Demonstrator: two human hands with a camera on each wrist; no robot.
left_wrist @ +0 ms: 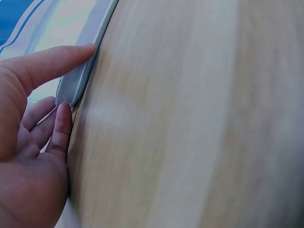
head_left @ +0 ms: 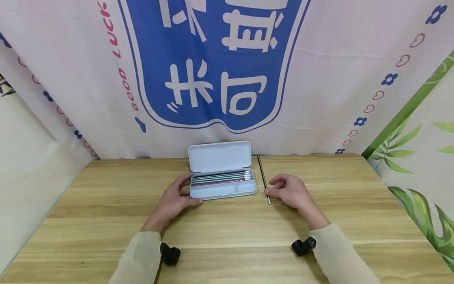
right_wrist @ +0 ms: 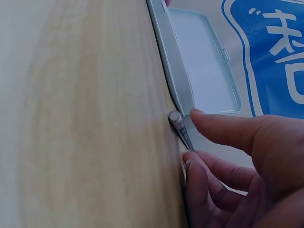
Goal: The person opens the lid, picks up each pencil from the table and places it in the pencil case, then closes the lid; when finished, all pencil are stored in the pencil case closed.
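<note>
A pale blue pencil case (head_left: 213,192) lies on the wooden table with its lid (head_left: 220,157) raised against the backdrop. Several pencils (head_left: 220,178), mostly green and one red, lie in its rear compartment. My left hand (head_left: 174,198) grips the case's left end, thumb along the front edge and fingers at the side. To the right of the case a dark pencil (head_left: 262,173) lies on the table, its eraser end towards me. My right hand (head_left: 289,191) is at that pencil near the eraser end; in the right wrist view thumb and fingertips stand apart on either side of it.
A curtain (head_left: 319,98) with a blue printed emblem hangs along the table's back edge. The wooden table (head_left: 230,232) spreads out in front and on both sides. Small black cameras (head_left: 170,253) sit at both wrists.
</note>
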